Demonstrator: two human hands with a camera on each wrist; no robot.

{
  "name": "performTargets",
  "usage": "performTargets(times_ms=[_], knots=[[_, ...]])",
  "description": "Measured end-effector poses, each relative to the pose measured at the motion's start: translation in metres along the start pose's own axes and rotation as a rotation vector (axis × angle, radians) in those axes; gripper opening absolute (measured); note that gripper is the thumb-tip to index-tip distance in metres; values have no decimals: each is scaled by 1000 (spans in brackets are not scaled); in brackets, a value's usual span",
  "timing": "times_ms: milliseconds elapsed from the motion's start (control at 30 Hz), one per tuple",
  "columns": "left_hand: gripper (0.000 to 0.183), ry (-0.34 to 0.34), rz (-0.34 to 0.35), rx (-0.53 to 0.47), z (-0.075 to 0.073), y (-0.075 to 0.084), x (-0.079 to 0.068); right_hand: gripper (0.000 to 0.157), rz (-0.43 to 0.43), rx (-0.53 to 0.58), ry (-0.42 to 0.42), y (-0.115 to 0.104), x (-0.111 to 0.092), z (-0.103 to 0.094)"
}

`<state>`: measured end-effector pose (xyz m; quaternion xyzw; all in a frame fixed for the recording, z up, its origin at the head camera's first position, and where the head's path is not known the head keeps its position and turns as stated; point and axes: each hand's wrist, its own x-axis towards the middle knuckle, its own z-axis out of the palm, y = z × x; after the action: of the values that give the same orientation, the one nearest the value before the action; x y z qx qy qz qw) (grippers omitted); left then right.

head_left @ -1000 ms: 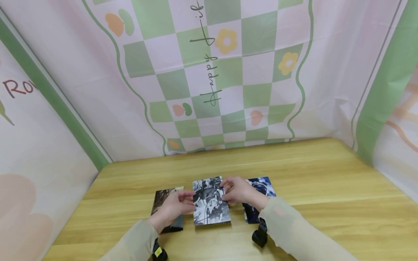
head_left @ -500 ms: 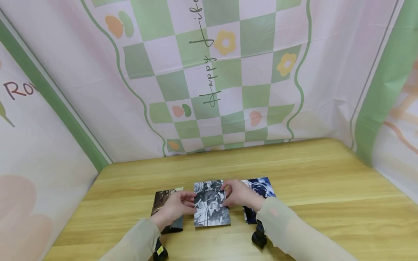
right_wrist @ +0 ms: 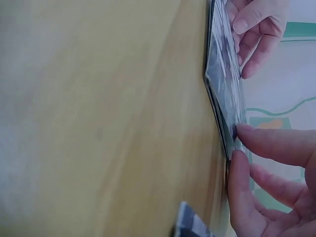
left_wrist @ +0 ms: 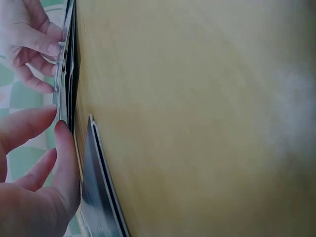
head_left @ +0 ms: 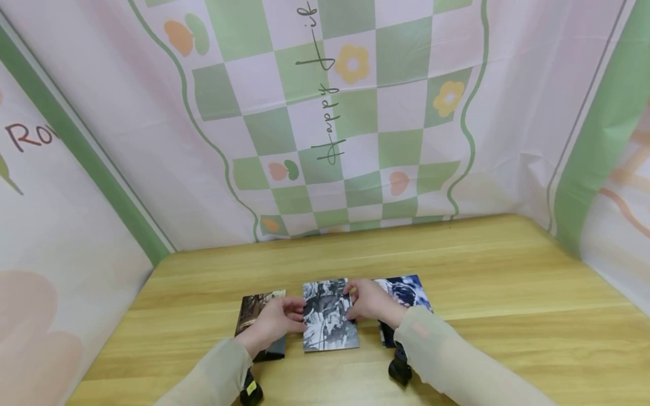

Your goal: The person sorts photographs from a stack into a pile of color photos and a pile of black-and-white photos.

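Observation:
In the head view, a black-and-white picture card (head_left: pixel 331 324) lies at the middle of the table, between both hands. More card edges show beneath it in the wrist views, like a small stack. My left hand (head_left: pixel 276 322) pinches its left edge with thumb and fingertips. On the opposite edge, my right hand (head_left: pixel 373 301) pinches with thumb and index finger (right_wrist: pixel 271 140). Under the left hand lies a dark brownish card (head_left: pixel 250 310), partly covered. A blue-and-white card pile (head_left: pixel 411 290) sits partly hidden behind the right hand and wrist.
The wooden table (head_left: pixel 472 254) meets a green-and-white checked cloth backdrop (head_left: pixel 355 141) along its far edge. Cloth walls rise at left and right. Black cameras (head_left: pixel 400 369) hang under both wrists.
The black-and-white card was slightly turned and now lies straighter, shifted a little right at its left edge. Both hands have kept their hold, the right one moving slightly toward the left.

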<state>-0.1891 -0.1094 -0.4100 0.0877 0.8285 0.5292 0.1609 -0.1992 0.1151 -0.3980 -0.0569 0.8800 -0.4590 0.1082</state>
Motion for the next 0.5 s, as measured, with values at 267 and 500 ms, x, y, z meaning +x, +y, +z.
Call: performTargets(times_ms=[267,500], knots=[[46,42,-13,17,3,3,1,44,-15,-55,26,-2,-1,2],[45,65,-16,25,7,4,1,47,1,-85,25,-1,-2,3]])
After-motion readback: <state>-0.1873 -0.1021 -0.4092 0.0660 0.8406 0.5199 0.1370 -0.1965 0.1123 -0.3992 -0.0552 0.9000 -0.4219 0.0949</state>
